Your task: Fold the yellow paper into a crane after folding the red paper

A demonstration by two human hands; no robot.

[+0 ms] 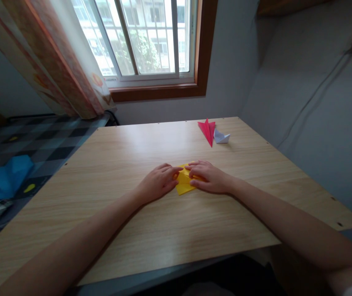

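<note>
1. Now both hands lie flat on the yellow paper, which sits near the middle of the table; the step in hand looks like pressing a fold flat.
2. The left hand rests palm down at the paper's left edge, its fingers stretched out and touching the sheet, not closed round anything.
3. The right hand covers the paper's right part, fingers spread and pressing down, gripping nothing.
4. Judging by the creases that show, the paper is already folded more than once; how many layers lie under the right hand cannot be told.
5. The next move probably calls for one hand to pin the sheet while the other's fingertips run along the crease, with edges kept aligned so that the fold does not drift.
6. Count: one yellow paper under the hands; one red model and one white model, just beside each other, well apart from the hands near the far right edge.
7. Also one window, one curtain and one blue shape on the checked floor at left.
</note>
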